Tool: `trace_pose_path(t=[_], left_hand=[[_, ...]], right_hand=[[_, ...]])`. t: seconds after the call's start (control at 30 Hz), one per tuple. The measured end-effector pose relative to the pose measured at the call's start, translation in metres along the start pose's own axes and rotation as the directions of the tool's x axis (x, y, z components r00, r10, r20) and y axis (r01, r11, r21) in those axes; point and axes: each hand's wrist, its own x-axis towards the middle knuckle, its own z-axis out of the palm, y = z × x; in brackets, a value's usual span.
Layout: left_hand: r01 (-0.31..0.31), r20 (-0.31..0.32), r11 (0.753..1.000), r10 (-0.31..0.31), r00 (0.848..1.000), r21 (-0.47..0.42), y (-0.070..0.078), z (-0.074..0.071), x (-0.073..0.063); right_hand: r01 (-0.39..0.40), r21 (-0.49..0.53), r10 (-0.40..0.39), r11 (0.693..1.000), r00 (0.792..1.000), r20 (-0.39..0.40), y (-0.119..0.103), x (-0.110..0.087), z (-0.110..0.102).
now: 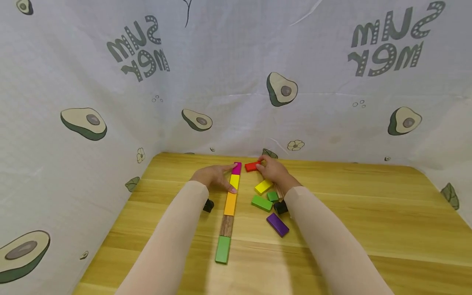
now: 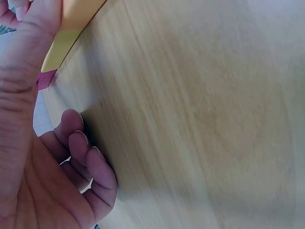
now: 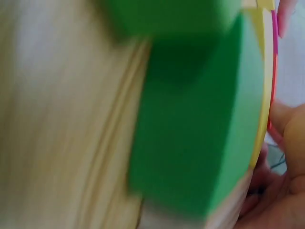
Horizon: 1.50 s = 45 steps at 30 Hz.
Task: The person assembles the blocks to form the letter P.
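A straight row of blocks runs away from me: a light green block (image 1: 223, 250), a brown wood-grain block (image 1: 226, 226), an orange block (image 1: 230, 204), a yellow block (image 1: 234, 180) and a magenta block (image 1: 237, 168) at the far end. My left hand (image 1: 212, 176) reaches over from the left. Its index fingertip is at the magenta block, and its thumb tip lies where yellow meets orange. In the left wrist view the other fingers (image 2: 97, 167) bend loosely near the table. Right of the row's far end, my right hand (image 1: 274, 170) pinches a red block (image 1: 251, 166) at its right end.
Loose blocks lie between the row and my right forearm: yellow (image 1: 263, 187), small green (image 1: 273, 196), bright green (image 1: 262, 203) and purple (image 1: 277, 225). Black objects (image 1: 208, 205) sit by both forearms. A printed cloth (image 1: 236, 135) hangs behind the table.
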Motion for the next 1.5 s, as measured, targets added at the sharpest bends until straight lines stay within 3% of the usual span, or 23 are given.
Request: trace_pose_path(t=[0.3,0.67,1.0,1.33,1.5], left_hand=[[-0.007,0.001,1.000,0.007,1.000,0.001,0.000,-0.001,0.001],[-0.024,0.017,1.000,0.024,1.000,0.009,0.002,-0.001,0.001],[-0.002,0.007,1.000,0.002,1.000,-0.010,0.000,0.000,0.005],[0.000,0.007,1.000,0.000,1.000,0.000,0.000,-0.002,0.004],[0.015,0.014,1.000,-0.015,1.000,-0.018,0.001,-0.002,0.003]], right_hand=[[-0.094,-0.022,0.093,0.995,0.995,-0.039,-0.013,0.000,0.000],[-0.167,-0.044,0.166,0.985,0.986,-0.018,-0.022,-0.003,-0.001],[-0.091,0.085,0.090,0.992,0.996,0.017,-0.009,0.007,0.001],[-0.090,0.045,0.089,0.995,0.996,0.018,-0.013,0.005,-0.002],[-0.060,0.074,0.058,0.995,0.998,0.024,-0.009,0.007,-0.001]])
